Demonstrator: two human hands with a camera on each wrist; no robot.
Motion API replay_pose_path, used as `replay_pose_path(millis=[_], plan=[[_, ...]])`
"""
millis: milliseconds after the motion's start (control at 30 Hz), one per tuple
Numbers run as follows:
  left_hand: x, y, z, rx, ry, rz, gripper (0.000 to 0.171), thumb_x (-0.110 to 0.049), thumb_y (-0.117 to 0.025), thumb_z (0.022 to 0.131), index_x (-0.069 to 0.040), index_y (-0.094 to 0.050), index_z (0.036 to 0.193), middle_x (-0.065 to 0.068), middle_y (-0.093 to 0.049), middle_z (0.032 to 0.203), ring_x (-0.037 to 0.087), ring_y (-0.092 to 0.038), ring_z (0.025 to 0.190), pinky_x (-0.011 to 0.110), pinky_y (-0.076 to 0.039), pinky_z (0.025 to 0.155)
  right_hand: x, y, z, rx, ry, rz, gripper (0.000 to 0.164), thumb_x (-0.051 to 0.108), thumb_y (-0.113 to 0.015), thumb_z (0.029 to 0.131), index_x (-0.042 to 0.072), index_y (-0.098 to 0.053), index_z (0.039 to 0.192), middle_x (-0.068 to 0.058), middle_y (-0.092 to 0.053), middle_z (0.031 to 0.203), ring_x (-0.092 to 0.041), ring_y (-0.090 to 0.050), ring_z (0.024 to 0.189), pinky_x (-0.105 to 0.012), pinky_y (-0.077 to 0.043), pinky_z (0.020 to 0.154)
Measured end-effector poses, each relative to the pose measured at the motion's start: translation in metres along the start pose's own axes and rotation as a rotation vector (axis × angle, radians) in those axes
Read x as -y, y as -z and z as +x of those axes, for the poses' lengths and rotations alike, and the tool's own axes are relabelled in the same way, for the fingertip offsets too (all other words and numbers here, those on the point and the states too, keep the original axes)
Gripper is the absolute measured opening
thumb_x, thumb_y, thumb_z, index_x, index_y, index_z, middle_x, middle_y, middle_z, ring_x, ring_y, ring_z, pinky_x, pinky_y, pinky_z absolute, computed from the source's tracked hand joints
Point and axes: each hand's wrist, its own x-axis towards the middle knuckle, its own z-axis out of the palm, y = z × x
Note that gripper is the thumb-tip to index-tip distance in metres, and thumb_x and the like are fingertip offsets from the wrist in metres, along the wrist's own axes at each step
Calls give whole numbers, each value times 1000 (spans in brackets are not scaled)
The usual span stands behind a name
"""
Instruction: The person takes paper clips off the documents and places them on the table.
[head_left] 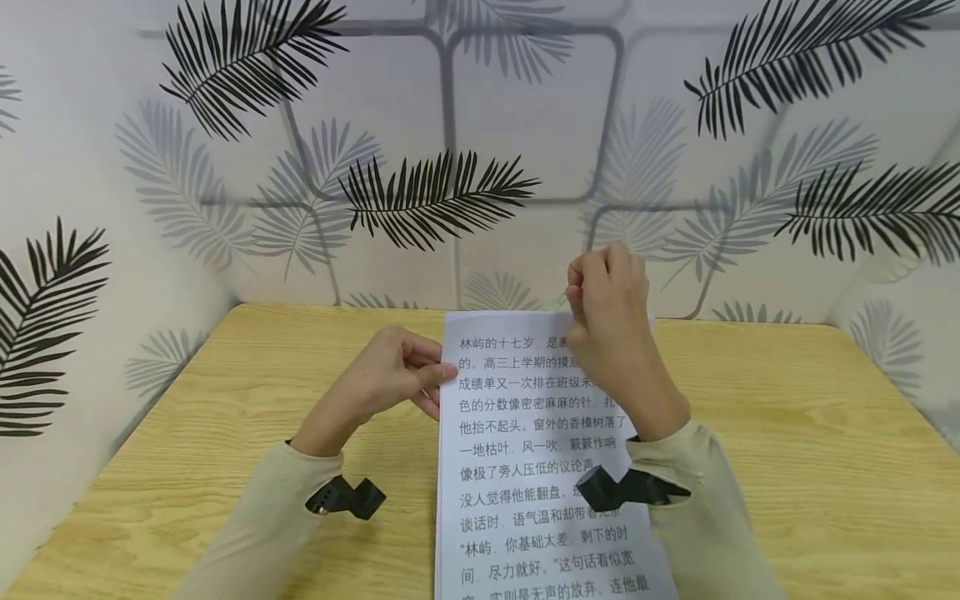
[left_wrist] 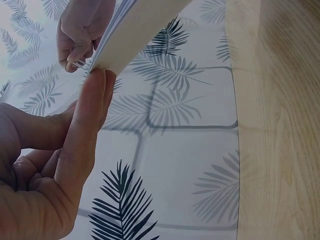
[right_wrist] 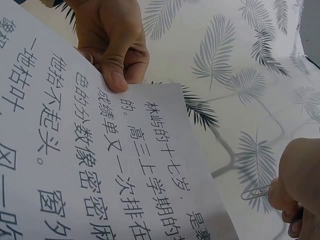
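A stack of white paper sheets printed with large Chinese characters is held up over the table in the head view. At its left edge, near the top, my left hand pinches it, with the thumb on the printed face. Several sheet edges show in the left wrist view, where the stack is seen from the side. By the top edge, my right hand pinches a small wire paper clip. That clip sticks out from the fingertips, apart from the paper in the right wrist view.
The light wood-grain table runs beneath both arms. Behind it stands a pale backdrop with black and grey leaf prints, and similar panels close in at both sides. A black strap-on camera sits on each wrist.
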Motion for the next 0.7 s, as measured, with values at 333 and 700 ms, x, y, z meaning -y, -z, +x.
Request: replay_pose_path(millis=[333, 700], plan=[[3, -2, 3, 3, -16, -5, 13, 5, -59, 91, 15, -67, 97, 22, -70, 83, 29, -69, 60, 48, -60, 63, -25, 25, -7, 26, -96, 27, 14, -17, -46, 85, -3, -45, 85, -17, -38, 85, -38, -34, 85, -44, -27, 73], [7, -1, 6, -6, -14, 8, 14, 4, -60, 91, 14, -67, 97, 22, -71, 83, 28, -69, 59, 41, -61, 60, -73, 53, -33, 107, -247, 38, 11, -16, -44, 86, -6, -45, 82, -20, -38, 85, -41, -34, 87, -45, -28, 74]])
